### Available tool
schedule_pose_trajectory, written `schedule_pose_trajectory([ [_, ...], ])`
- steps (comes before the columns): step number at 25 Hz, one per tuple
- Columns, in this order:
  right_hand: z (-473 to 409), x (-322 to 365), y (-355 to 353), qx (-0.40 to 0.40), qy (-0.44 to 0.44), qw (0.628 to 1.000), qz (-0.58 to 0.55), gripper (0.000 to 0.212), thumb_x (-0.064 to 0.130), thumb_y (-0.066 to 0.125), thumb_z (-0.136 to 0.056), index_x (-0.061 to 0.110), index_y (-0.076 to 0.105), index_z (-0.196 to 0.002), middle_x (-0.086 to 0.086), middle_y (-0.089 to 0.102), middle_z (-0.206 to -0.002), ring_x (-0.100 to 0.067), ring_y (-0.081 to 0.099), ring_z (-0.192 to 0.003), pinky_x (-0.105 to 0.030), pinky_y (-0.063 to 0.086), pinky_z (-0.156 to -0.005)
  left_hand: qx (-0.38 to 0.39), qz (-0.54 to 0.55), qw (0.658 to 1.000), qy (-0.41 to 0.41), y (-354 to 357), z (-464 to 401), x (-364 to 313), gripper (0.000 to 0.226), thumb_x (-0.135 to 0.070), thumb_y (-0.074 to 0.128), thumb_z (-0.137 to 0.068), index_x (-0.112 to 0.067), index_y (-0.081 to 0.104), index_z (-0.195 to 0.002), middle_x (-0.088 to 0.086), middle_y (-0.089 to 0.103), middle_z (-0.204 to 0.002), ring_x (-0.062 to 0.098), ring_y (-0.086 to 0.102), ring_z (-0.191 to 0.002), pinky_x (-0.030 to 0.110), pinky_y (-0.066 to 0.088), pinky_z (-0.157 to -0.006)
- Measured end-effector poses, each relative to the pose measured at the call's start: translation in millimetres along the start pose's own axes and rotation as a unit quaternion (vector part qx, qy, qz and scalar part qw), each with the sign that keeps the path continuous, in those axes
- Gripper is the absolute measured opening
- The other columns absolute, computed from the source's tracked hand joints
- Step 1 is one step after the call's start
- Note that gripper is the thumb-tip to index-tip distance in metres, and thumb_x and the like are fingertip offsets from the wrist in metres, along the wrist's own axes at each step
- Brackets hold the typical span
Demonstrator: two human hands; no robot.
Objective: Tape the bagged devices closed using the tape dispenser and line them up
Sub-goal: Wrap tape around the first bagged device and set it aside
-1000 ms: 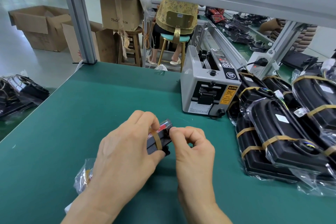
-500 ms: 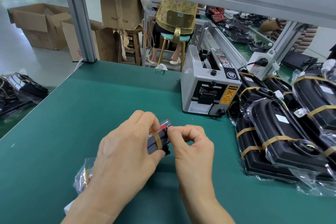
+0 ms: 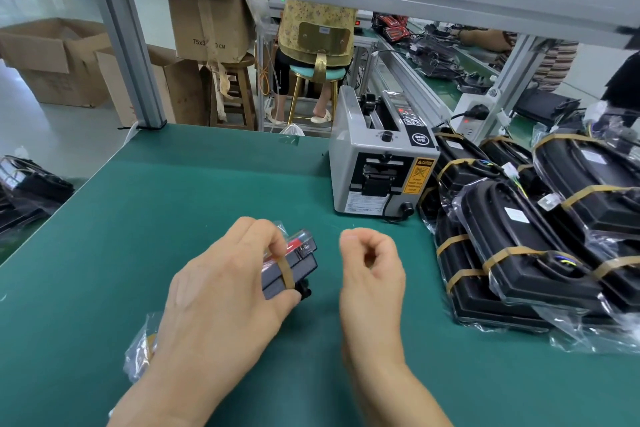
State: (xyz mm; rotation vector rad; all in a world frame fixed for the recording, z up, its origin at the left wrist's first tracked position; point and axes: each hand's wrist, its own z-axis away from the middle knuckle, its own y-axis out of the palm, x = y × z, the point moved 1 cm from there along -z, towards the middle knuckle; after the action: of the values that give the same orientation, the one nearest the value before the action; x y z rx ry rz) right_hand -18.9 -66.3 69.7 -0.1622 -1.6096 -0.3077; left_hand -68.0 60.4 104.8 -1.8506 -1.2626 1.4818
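The right hand has come off the bagged device it was pinching half a second ago and now hangs just beside it, fingers curled on nothing. The left hand keeps its grip clamped around the device, low over the green bench, a tan tape strip already wrapped across it. This band looks finished, so the free hand may head to the tape dispenser or help line the device up with the taped bags on the right.
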Motion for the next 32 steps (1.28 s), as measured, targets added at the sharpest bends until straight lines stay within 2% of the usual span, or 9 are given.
schedule_pose_trajectory([
  [4,1,-2,-1,0.083,-0.037,0.995,0.050,0.013,0.028,0.073,-0.082,0.024,0.060,-0.085,0.014,0.057,-0.080,-0.001,0.051,-0.076,-0.013,0.042,-0.073,0.001,-0.001,1.000,0.001,1,-1,1,0.047,-0.034,0.082,-0.054,-0.035,0.043,-0.081,-0.020,0.050,-0.081,0.004,0.049,-0.063,0.015,0.031,-0.053],
  [8,-9,-6,2,0.131,0.016,0.990,0.056,0.012,0.026,0.074,-0.080,0.021,0.063,-0.084,0.009,0.060,-0.078,-0.007,0.053,-0.075,-0.014,0.044,-0.071,0.004,0.002,1.000,0.001,1,-2,3,0.047,-0.034,0.082,-0.054,-0.034,0.044,-0.080,-0.020,0.051,-0.082,0.003,0.049,-0.064,0.016,0.031,-0.053],
  [12,-5,-5,3,0.177,0.025,0.980,0.085,0.039,0.048,0.078,-0.061,0.027,0.058,-0.087,0.015,0.051,-0.078,-0.003,0.048,-0.075,-0.016,0.043,-0.071,0.005,0.011,1.000,-0.005,2,-3,4,0.044,-0.035,0.080,-0.055,-0.035,0.044,-0.081,-0.021,0.051,-0.091,0.005,0.051,-0.064,0.017,0.033,-0.053],
  [17,-23,-4,-9,0.151,0.098,0.983,0.020,0.024,0.023,0.078,-0.078,0.020,0.058,-0.090,0.005,0.047,-0.082,-0.004,0.045,-0.067,-0.003,0.038,-0.059,0.010,0.014,1.000,-0.005,-2,-6,6,0.045,-0.040,0.078,-0.057,-0.038,0.044,-0.086,-0.030,0.046,-0.104,0.003,0.051,-0.066,0.017,0.033,-0.055],
  [22,-24,-7,4,0.173,0.032,0.980,0.092,0.019,0.029,0.075,-0.078,0.024,0.057,-0.081,0.013,0.050,-0.073,-0.006,0.046,-0.068,-0.024,0.041,-0.076,0.025,-0.011,0.998,0.050,-4,-7,8,0.052,-0.037,0.077,-0.064,-0.047,0.045,-0.103,-0.032,0.047,-0.104,0.003,0.053,-0.075,0.015,0.035,-0.060],
  [25,-31,-5,-9,0.165,0.059,0.984,0.035,0.009,0.020,0.068,-0.086,0.023,0.061,-0.091,0.011,0.060,-0.085,-0.007,0.054,-0.081,-0.007,0.041,-0.070,0.058,-0.033,0.994,0.086,-6,-7,13,0.069,-0.033,0.074,-0.063,-0.054,0.038,-0.118,-0.034,0.051,-0.113,0.001,0.055,-0.087,0.012,0.038,-0.068],
  [28,-24,-3,-20,0.358,-0.003,0.929,0.093,0.063,0.035,0.081,-0.071,0.037,0.050,-0.125,0.022,0.055,-0.127,0.009,0.047,-0.118,-0.003,0.034,-0.093,0.022,0.156,0.985,0.064,-21,-15,23,0.067,-0.028,0.078,-0.051,-0.052,0.059,-0.111,-0.031,0.064,-0.107,-0.002,0.063,-0.098,0.013,0.046,-0.085],
  [30,-29,9,-20,0.408,-0.089,0.898,0.136,0.090,0.039,0.085,-0.059,0.045,0.038,-0.136,0.027,0.045,-0.137,0.012,0.037,-0.129,-0.007,0.027,-0.105,-0.004,0.340,0.937,0.074,-33,-22,33,0.074,-0.019,0.085,-0.045,-0.041,0.066,-0.113,-0.017,0.069,-0.111,0.003,0.066,-0.101,0.013,0.047,-0.088],
  [32,-40,28,-17,0.403,-0.150,0.894,0.123,0.091,0.027,0.089,-0.058,0.046,0.040,-0.132,0.025,0.050,-0.132,0.005,0.046,-0.124,-0.016,0.033,-0.107,0.007,0.474,0.873,0.112,-33,-23,39,0.081,-0.007,0.088,-0.039,-0.026,0.067,-0.115,-0.001,0.070,-0.114,0.014,0.068,-0.101,0.023,0.052,-0.087],
])
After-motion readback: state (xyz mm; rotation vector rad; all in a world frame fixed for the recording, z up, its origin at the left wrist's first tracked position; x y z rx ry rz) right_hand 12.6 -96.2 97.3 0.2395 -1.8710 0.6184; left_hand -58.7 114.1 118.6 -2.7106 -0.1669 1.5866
